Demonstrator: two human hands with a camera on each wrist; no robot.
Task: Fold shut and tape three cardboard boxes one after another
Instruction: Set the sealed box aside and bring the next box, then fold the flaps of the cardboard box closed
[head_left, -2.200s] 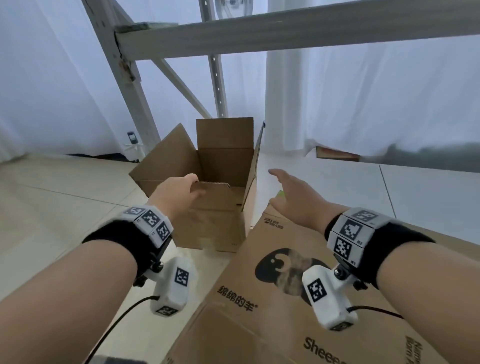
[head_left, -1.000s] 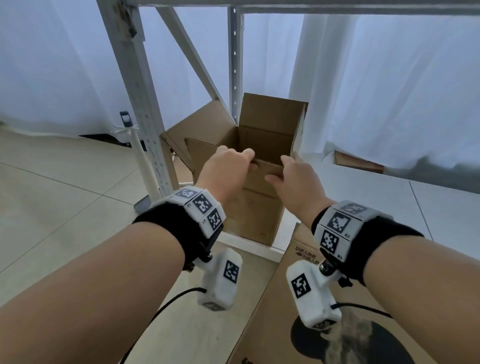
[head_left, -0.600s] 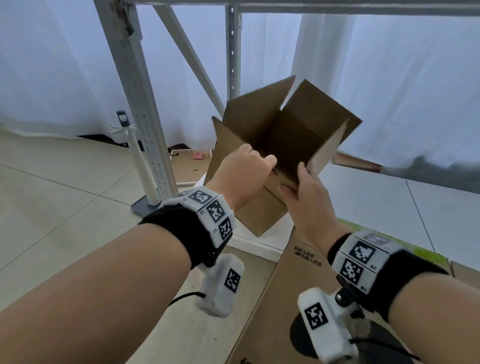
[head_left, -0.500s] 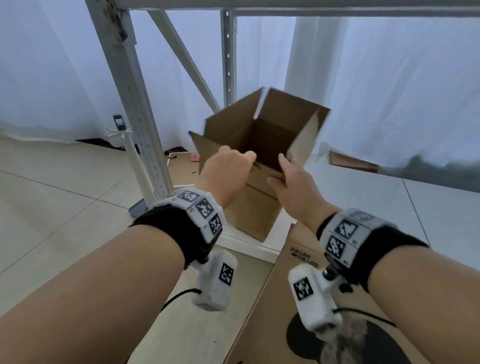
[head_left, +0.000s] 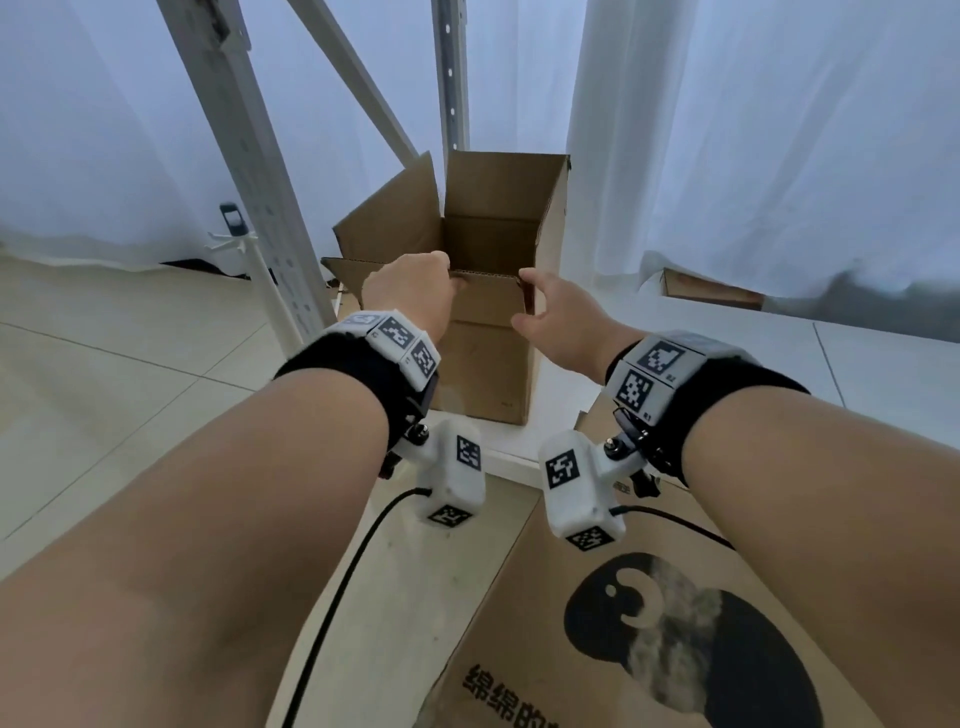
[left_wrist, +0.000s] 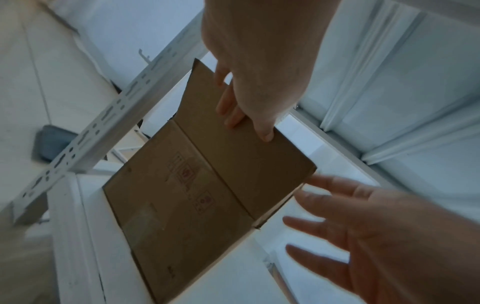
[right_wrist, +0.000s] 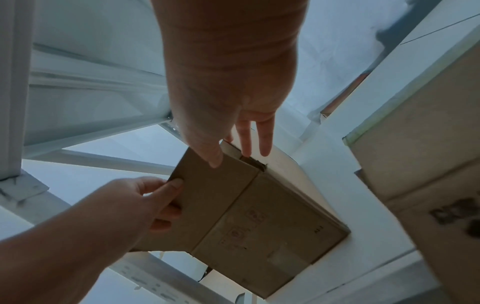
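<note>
A plain brown cardboard box (head_left: 488, 358) stands upright on a white shelf board (head_left: 514, 457), its four top flaps open. My left hand (head_left: 436, 280) grips the top edge of the near flap, fingers inside and thumb outside, as the left wrist view shows on the box (left_wrist: 194, 195). My right hand (head_left: 535, 304) hovers at the near right corner of the box (right_wrist: 259, 222) with straight, spread fingers and holds nothing. Its thumb lies at the flap's corner. No tape is in view.
A large printed cardboard box (head_left: 649, 623) lies close at the lower right. A slotted metal rack upright (head_left: 249, 182) stands left of the box, with a small white stand (head_left: 239, 244) beside it. White curtains hang behind. Flat cardboard (head_left: 711, 293) lies at the right.
The box was lifted and tilted in both hands; it now stands upright on the white board. My right hand has let go of the flap and opened. My left hand still grips it.
</note>
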